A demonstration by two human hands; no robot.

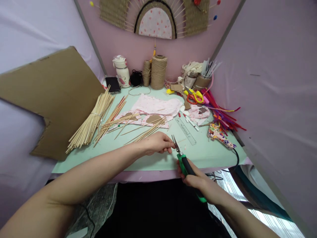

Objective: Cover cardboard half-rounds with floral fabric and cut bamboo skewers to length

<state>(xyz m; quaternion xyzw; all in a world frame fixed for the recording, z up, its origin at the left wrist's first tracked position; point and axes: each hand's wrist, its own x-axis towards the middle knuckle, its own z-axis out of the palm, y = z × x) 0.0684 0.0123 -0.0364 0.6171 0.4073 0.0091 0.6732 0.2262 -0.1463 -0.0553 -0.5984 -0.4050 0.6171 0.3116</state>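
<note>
My right hand (189, 173) is wrapped round a pair of pruning snips (185, 167) with green and black handles. Their narrow metal blades stand slightly apart and point up and away from me. Just left of the blades, my left hand (160, 143) is closed in a pinch, its fingertips close to the metal. What lies between those fingers is too small to make out. Behind my left wrist, loose wooden skewers (152, 129) lie across cardboard pieces (154, 119) on pink patterned fabric (158, 105).
A thick bundle of skewers (91, 120) and a large cardboard shape (56, 96) are on the left. A ruler (185, 131), a floral glue gun (220, 136), pipe cleaners (221, 115) and scissors (194, 96) lie right. Twine spools (158, 72) and a bottle (122, 72) stand behind.
</note>
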